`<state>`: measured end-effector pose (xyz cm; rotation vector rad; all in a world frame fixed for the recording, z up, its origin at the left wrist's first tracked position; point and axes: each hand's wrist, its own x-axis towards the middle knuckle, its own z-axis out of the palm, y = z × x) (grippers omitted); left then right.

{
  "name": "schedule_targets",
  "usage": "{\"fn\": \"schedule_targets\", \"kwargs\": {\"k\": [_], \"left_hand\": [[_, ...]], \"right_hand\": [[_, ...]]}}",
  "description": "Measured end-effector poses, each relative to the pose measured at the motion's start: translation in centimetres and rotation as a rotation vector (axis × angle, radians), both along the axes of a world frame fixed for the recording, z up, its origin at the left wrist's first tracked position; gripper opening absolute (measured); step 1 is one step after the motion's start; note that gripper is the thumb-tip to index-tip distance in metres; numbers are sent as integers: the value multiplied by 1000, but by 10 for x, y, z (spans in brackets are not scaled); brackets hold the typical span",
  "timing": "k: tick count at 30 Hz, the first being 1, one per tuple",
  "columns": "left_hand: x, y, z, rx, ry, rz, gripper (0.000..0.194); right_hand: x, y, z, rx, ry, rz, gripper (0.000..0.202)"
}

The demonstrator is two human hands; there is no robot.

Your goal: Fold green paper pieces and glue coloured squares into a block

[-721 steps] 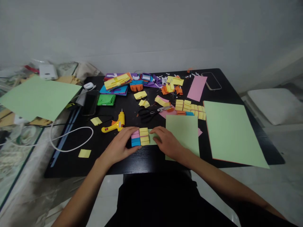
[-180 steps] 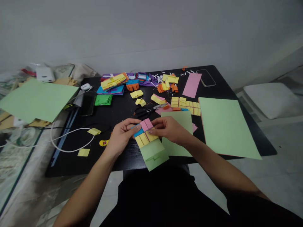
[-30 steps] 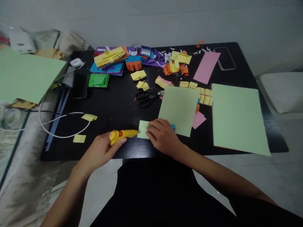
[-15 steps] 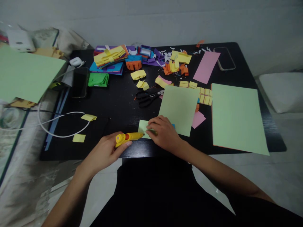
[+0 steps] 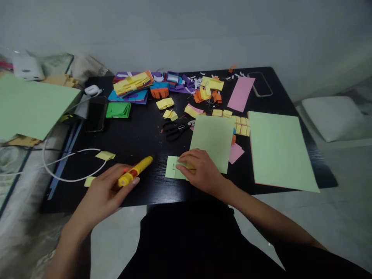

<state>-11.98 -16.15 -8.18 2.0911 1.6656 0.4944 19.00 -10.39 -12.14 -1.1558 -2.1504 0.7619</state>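
My left hand (image 5: 109, 190) is wrapped round a yellow glue gun (image 5: 138, 167), whose tip points up and to the right, apart from the paper. My right hand (image 5: 199, 166) is closed, with a small yellowish piece partly showing under its fingers. It rests over a small light green paper (image 5: 170, 167) near the table's front edge. A larger light green sheet (image 5: 214, 135) lies just behind that hand. Black scissors (image 5: 176, 130) lie to the left of this sheet.
Folded paper bundles (image 5: 133, 83), scraps (image 5: 197, 82) and a pink sheet (image 5: 241, 93) lie along the back of the black table (image 5: 139, 139). A green sheet stack (image 5: 280, 151) is at right. A white cable (image 5: 72, 180) loops at left beside a phone (image 5: 95, 114).
My left hand has pulled the glue gun back to the left, off the small green paper. My right hand remains over that paper. The whole view has shifted a little.
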Motion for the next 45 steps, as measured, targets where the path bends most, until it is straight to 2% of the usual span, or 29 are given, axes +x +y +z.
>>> {"fn": "schedule_targets", "kwargs": {"k": [4,7,9,11,13,15,17,23,27,31,34,37,39,41,43,45], "left_hand": [[-14,19,-27,140,72,48,29],[-16,33,-45,203,130,82,30],[-16,40,-53,236,150,103,30],[-15,45,-58,241,166,106,30],[-14,47,-60,235,181,103,31],[-13,49,-61,234,192,105,33],[-12,50,-62,231,202,118,35],[-9,50,-62,260,214,121,41],[-8,48,-54,331,170,111,41],[1,43,-39,389,94,148,37],[16,38,-25,464,22,182,30],[35,31,-11,534,-54,167,24],[49,27,-1,481,-57,85,29],[63,23,7,477,-76,-11,40],[74,22,13,404,-86,-155,57],[82,22,14,339,-98,-292,63]], "right_hand": [[39,34,16,33,79,-183,12],[88,77,20,32,4,-427,13],[123,107,19,4,-110,-529,29],[153,131,18,-29,-282,-540,45],[175,148,17,-120,-422,-487,56],[188,158,16,-225,-493,-377,64],[193,162,16,-250,-543,-306,66],[184,168,20,-221,-710,-300,62],[182,171,33,-253,-690,-273,47],[186,159,61,-258,-597,-375,21],[180,134,92,-200,-500,-548,18],[158,98,118,-135,-105,-629,25],[132,73,123,-219,193,-521,29],[100,49,116,-381,358,-368,36],[67,30,98,-606,470,-207,42],[38,17,77,-784,519,-52,38]]}}
